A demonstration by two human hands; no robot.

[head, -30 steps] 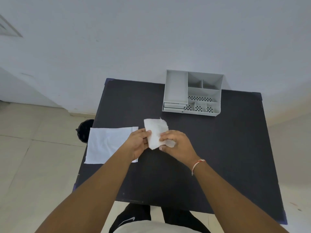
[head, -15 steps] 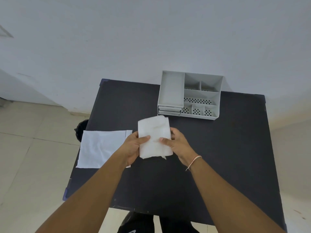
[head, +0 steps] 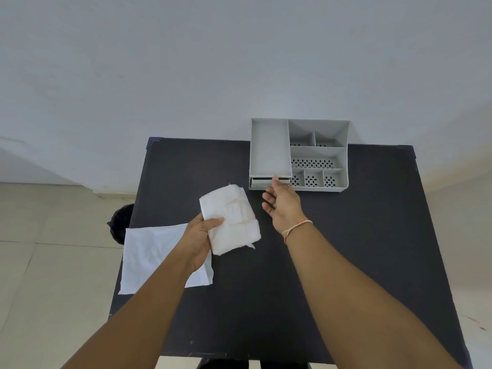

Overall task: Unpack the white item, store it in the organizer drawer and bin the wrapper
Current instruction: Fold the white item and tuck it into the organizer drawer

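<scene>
Black table [head: 346,249] against white wall [head: 213,62], tiled floor [head: 40,262]; left hand [head: 198,235] fingers grip white item [head: 234,222]; right hand [head: 282,206] fingers spread, empty, at organizer drawer [head: 259,181].

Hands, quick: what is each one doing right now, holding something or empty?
Left hand: closed on the white item, held above the table.
Right hand: open and empty, fingertips at the organizer drawer front.
</scene>
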